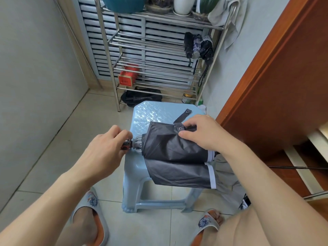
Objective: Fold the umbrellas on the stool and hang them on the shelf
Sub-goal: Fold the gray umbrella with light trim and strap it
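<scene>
The grey umbrella [174, 153] lay across the near part of the light blue stool [159, 112], and some of its cloth hung down over the stool's front edge. My left hand [108, 144] was at the left side of the stool, with its fingers curled tight round the umbrella's handle [126, 145]. My right hand [202, 132] was on top of the umbrella, over the right side of the stool. Its fingers were bent and held the bunched cloth, with the thumb pressing down near the snap button. The umbrella's strap [182, 116] stuck out loose over the stool top, just past my right hand.

Behind the stool stood the metal shelf [152, 45]. Three folded umbrellas [198, 47] already hung from its right side, well away from the stool. A red tin [126, 78] sat low on the shelf, and a black bag [141, 97] lay under it, just behind the stool. My two slippers [92, 210] were on the floor in front of the stool.
</scene>
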The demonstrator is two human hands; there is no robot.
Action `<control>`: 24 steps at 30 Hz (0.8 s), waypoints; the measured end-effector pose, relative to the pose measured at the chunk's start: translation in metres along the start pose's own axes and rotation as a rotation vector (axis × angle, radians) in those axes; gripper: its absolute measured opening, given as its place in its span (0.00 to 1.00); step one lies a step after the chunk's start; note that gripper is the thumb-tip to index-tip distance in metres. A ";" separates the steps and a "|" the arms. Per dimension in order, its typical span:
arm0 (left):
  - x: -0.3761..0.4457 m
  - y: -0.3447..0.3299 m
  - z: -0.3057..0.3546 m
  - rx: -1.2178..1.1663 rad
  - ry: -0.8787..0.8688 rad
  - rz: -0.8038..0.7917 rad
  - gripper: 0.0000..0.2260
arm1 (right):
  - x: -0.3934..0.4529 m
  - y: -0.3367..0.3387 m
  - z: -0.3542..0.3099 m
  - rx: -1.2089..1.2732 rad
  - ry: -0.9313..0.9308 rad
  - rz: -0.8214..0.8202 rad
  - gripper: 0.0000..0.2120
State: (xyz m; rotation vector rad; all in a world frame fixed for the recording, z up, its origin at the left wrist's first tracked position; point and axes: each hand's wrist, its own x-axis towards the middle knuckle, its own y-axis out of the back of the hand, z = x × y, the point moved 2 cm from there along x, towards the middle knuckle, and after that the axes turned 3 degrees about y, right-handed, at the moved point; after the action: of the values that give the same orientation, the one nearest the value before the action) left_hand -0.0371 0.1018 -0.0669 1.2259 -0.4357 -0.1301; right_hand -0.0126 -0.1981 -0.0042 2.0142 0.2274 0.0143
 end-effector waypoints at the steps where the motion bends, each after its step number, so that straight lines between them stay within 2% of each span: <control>1: 0.000 0.000 0.000 0.006 -0.006 0.008 0.18 | 0.001 0.001 -0.001 0.044 -0.029 -0.027 0.15; 5: 0.001 0.001 0.000 0.037 -0.049 0.026 0.21 | 0.003 0.004 -0.006 0.193 -0.056 -0.010 0.13; 11: 0.001 0.003 0.001 0.059 -0.091 0.017 0.18 | 0.001 0.004 -0.017 0.232 0.019 0.230 0.02; 16: -0.002 0.001 -0.004 0.013 -0.038 -0.015 0.13 | -0.009 0.021 -0.023 0.536 0.004 0.377 0.02; 18: -0.002 0.003 -0.004 -0.002 0.015 -0.011 0.11 | -0.017 0.031 -0.026 0.699 0.066 0.399 0.04; 21: 0.001 0.006 -0.007 0.035 0.119 0.049 0.09 | -0.033 0.038 -0.028 0.988 0.287 0.274 0.12; 23: 0.004 0.008 -0.015 0.034 0.206 0.075 0.11 | -0.047 0.034 -0.024 1.074 0.311 0.081 0.18; 24: 0.004 0.009 -0.019 0.020 0.243 0.082 0.11 | -0.053 0.030 -0.019 1.034 0.274 -0.045 0.20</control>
State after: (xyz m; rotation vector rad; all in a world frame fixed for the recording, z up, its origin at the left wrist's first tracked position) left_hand -0.0269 0.1205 -0.0622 1.2243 -0.2759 0.0932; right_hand -0.0623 -0.2033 0.0359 3.0360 0.5306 0.1758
